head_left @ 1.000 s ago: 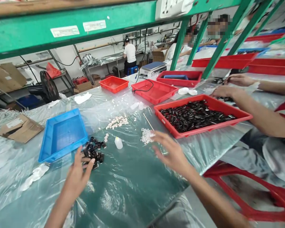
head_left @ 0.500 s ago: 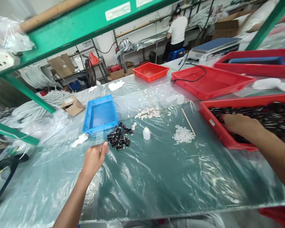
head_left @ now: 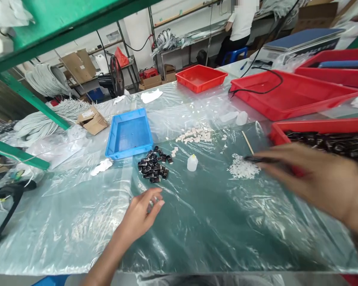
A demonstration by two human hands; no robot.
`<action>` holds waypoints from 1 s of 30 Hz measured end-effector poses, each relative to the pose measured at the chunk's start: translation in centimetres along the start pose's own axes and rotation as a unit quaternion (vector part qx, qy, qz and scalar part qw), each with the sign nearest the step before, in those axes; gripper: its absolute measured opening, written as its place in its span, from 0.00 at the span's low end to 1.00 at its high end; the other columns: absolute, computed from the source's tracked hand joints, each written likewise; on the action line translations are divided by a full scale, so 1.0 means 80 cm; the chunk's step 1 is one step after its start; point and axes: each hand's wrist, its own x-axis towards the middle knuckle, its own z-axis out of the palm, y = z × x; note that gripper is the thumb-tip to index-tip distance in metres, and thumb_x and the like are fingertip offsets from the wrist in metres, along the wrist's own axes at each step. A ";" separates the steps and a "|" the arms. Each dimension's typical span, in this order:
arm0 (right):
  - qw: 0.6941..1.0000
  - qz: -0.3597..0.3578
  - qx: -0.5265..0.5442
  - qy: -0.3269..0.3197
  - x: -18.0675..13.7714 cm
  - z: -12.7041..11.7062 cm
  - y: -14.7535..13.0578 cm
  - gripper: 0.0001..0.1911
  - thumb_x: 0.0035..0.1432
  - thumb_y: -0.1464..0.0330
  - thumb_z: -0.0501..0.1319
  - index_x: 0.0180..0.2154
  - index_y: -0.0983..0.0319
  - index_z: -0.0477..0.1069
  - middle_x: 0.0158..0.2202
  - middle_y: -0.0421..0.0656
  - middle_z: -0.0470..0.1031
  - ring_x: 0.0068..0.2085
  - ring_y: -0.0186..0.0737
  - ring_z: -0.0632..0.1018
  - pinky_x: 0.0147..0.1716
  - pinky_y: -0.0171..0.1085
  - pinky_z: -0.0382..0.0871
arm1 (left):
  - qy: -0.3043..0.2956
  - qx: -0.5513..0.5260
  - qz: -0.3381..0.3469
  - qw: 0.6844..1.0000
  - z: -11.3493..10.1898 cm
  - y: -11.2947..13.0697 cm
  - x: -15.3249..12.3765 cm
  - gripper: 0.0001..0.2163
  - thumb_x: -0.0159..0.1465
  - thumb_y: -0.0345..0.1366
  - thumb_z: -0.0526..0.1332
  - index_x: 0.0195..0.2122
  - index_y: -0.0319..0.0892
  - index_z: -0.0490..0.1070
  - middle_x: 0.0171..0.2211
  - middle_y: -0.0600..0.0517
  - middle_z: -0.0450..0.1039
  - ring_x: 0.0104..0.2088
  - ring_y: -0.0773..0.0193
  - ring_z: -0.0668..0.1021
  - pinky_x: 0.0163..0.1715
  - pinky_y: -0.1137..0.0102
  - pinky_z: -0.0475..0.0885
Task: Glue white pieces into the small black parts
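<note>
My left hand rests on the plastic-covered table, fingers curled around a small shiny dark piece. Just beyond it lies a pile of small black parts, with a blue tray behind. My right hand is blurred at the right, in front of a red tray full of black parts. It pinches a thin dark part at its fingertips, above a heap of tiny white pieces. A small white bottle stands between the hands.
More white bits and a wooden stick lie mid-table. Two red trays sit farther back, one with a black cable. A cardboard box, white cable bundles and a green frame post are at left. A person works far behind.
My right hand went into the red tray, then swung left out of it with a dark part. My left hand drew back from the black pile toward me. The view turned left and down.
</note>
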 end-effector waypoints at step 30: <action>0.877 0.120 0.423 -0.195 0.046 0.185 -0.039 0.17 0.60 0.67 0.62 0.51 0.55 0.64 0.49 0.44 0.68 0.47 0.37 0.73 0.44 0.35 0.71 | 0.154 -0.391 0.100 0.902 0.061 -0.052 0.080 0.13 0.63 0.27 0.63 0.45 0.50 0.78 0.41 0.49 0.69 0.34 0.69 0.74 0.28 0.72 0.78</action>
